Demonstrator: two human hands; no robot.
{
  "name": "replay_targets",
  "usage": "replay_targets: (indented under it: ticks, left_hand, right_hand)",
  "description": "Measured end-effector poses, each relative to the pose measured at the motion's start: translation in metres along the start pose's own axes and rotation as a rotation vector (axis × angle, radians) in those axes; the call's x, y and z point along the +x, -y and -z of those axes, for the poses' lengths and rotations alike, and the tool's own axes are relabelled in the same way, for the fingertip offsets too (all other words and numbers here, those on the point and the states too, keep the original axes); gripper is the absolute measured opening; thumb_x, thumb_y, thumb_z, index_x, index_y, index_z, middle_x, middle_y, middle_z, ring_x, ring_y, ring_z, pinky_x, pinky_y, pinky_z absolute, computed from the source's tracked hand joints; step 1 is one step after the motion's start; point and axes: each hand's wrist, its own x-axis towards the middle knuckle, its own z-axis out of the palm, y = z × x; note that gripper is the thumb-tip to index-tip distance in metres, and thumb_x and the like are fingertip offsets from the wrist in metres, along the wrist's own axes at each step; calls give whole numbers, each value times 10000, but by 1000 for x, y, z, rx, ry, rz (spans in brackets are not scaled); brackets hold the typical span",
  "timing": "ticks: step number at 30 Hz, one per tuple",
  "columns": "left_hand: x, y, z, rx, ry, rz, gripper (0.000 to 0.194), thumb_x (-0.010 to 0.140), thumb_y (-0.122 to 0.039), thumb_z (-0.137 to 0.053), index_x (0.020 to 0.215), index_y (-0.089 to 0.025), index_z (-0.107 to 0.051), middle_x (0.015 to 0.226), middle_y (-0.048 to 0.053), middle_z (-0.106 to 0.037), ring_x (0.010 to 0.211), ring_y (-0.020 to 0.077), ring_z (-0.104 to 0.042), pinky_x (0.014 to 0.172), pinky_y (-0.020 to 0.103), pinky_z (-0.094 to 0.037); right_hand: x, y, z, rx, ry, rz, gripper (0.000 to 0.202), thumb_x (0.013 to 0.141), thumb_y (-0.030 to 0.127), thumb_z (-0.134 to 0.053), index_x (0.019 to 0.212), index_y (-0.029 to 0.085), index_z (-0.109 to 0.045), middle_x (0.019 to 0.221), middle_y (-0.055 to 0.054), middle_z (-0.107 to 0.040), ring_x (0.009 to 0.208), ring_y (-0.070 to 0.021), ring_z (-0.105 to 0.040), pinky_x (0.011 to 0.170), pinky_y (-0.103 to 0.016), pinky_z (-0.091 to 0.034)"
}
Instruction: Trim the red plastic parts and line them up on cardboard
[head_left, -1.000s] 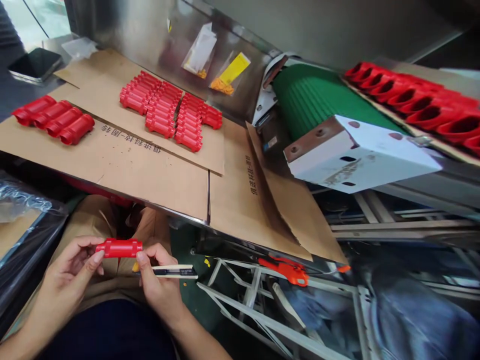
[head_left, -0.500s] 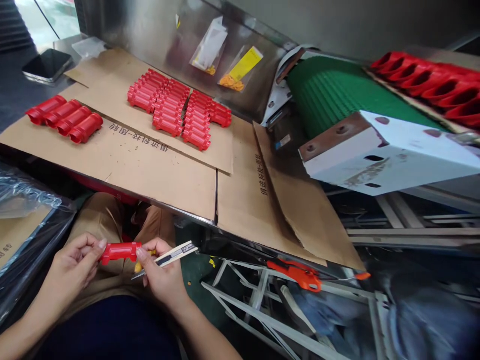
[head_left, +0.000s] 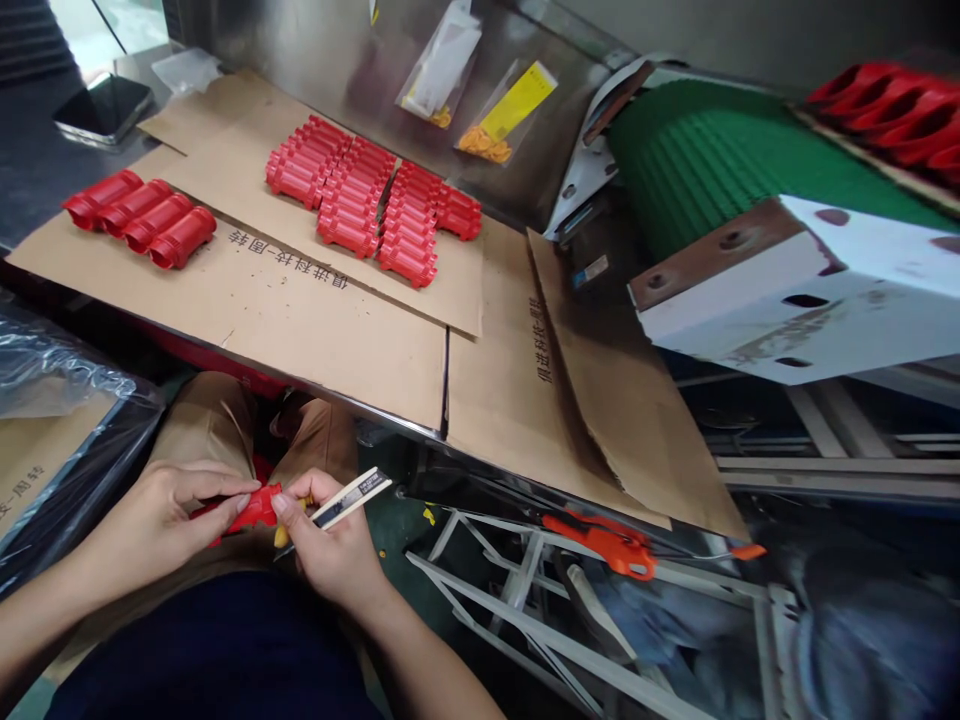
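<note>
Above my lap, my left hand (head_left: 184,510) grips a red plastic tube-shaped part (head_left: 259,506), its fingers covering much of the left end. My right hand (head_left: 334,540) is closed around a utility knife (head_left: 352,502) with a pale handle, and its thumb and finger touch the part's right end. The knife's handle points up and right; its blade end is mostly hidden under the fingers. A small yellow piece (head_left: 282,536) shows by the right fingertips; I cannot tell whether it is held or belongs to a finger covering.
Red parts (head_left: 139,218) and a larger red group (head_left: 360,195) lie on cardboard (head_left: 337,345) over the bench. A phone (head_left: 103,108) is at the far left. A green conveyor (head_left: 690,160) carries more red parts (head_left: 892,115). An orange-handled tool (head_left: 607,545) sits below the bench edge.
My left hand has shifted right along the red part and covers more of it. The part is now tilted, its right end higher. The camera view has shifted slightly.
</note>
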Motion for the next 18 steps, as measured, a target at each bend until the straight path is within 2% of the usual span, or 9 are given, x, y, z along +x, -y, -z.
replay_targets:
  ticks: [10, 16, 18]
  left_hand:
    - [-2, 0, -5, -53, -13, 42, 202, 941, -283, -701, 1023, -337, -877, 955, -2, -848, 828, 149, -800, 750, 176, -613]
    - [-3, 1, -4, -84, -14, -3, 305, 936, -206, -664, 1123, -343, -862, 1002, 13, -841, 885, 169, -797, 793, 207, -620]
    - [-2, -1, -5, -82, -39, 1, 289, 918, -203, -677, 1089, -331, -873, 979, 25, -843, 857, 183, -800, 778, 222, -631]
  right_hand:
    - [1, -4, -1, 29, -2, 29, 307, 952, 453, -681, 795, 212, -574, 617, 44, -570, 535, -97, -496, 526, -211, -392]
    - [-1, -7, -3, 48, -23, 61, 328, 975, 489, -666, 824, 213, -574, 619, 50, -561, 530, -97, -494, 530, -214, -402]
    - [-2, -7, -3, 49, -23, 67, 338, 982, 504, -660, 834, 214, -570, 628, 49, -564, 537, -98, -499, 536, -215, -405]
